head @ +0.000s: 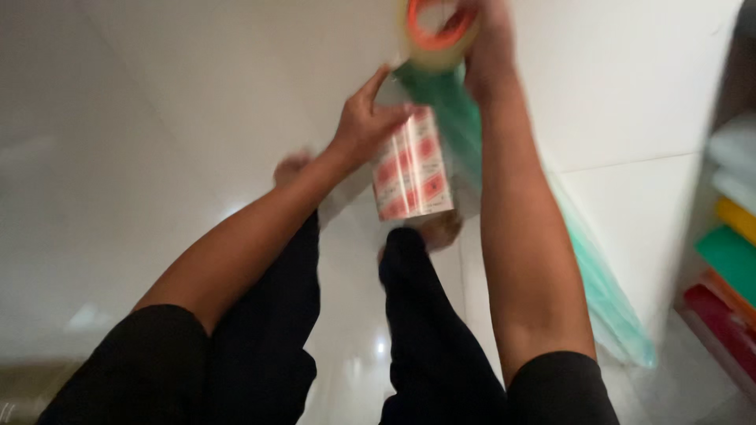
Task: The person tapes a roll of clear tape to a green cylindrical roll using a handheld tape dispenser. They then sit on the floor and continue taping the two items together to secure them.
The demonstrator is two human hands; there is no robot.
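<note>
My right hand [488,39] grips a roll of clear tape [435,31] with an orange core at the top of the view. My left hand [366,118] pinches the top of a small clear-wrapped packet [411,167] with a red and white pattern, which hangs between my arms. A green plastic sheet or bag [606,291] trails from under the tape roll down past my right forearm. The image is blurred by motion.
I stand on a glossy white tiled floor [157,157], my legs in dark trousers and my bare feet [291,167] below. At the right edge lies a stack of coloured sheets [728,260] in green, yellow, orange and red.
</note>
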